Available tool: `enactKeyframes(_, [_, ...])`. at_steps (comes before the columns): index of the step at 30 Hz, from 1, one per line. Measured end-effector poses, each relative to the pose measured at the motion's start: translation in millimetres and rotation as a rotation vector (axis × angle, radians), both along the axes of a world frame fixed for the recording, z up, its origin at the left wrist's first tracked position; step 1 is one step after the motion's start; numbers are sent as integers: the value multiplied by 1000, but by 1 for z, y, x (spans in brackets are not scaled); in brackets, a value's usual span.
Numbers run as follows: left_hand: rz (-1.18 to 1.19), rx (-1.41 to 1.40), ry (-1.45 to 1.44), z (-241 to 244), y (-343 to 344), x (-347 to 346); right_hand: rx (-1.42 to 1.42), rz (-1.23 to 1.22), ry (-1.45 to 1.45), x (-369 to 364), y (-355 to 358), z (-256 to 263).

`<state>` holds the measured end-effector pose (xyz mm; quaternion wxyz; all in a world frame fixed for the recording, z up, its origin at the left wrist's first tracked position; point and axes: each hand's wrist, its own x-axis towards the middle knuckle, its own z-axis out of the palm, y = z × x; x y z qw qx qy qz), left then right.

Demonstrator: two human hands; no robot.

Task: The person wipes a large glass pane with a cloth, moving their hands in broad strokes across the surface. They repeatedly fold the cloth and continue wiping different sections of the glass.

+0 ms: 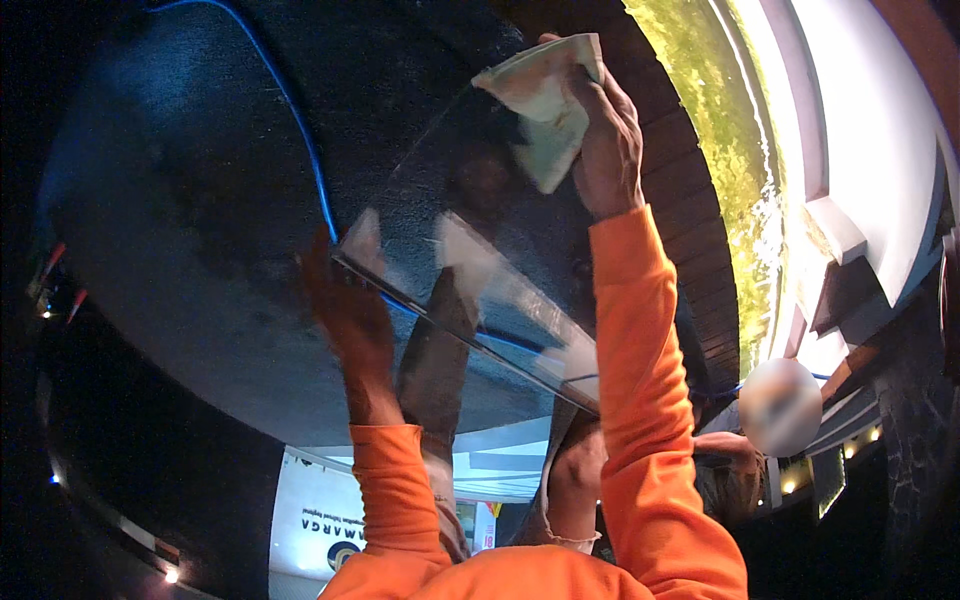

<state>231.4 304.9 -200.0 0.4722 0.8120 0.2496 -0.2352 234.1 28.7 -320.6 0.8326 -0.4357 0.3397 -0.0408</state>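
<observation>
A transparent pane (480,277) with a dark lower edge lies tilted before me, and light patches reflect in it. My left hand (352,307) grips its left corner, partly blurred. At the upper part of the pane, my right hand (615,142) holds a folded pale cloth (547,97), whose lower part hangs down. A blue hose (292,112) runs on the dark ground from the top left, behind the pane's left corner, and on beneath the pane.
Dark pavement (187,300) spreads around my legs. A brick-like border (690,225) and a brightly lit grass strip (720,165) curve along the right. Another person (727,465) is at the lower right. A white sign bearing writing (315,495) stands behind me.
</observation>
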Motion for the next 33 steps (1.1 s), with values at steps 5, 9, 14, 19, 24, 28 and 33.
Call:
enactKeyframes(5, [362,-317,12,4,-38,-5,-525,403,309,9,77,-44])
enactKeyframes(9, [387,-272,56,6,-38,-18,-528,429,-43,-29,153,30])
enactKeyframes(14, [500,-339,232,13,-41,-17,-65,465,-294,-85,127,148])
enactKeyframes(19, [393,-269,124,12,-36,3,256,441,177,-154,27,174])
enactKeyframes(24, [176,-364,33,3,-23,-8,109,287,74,-114,36,130])
enactKeyframes(28, [345,-393,124,-5,-26,-8,-303,639,49,-40,128,126])
enactKeyframes(33, [234,-85,13,-2,-31,6,-254,523,199,-117,160,124])
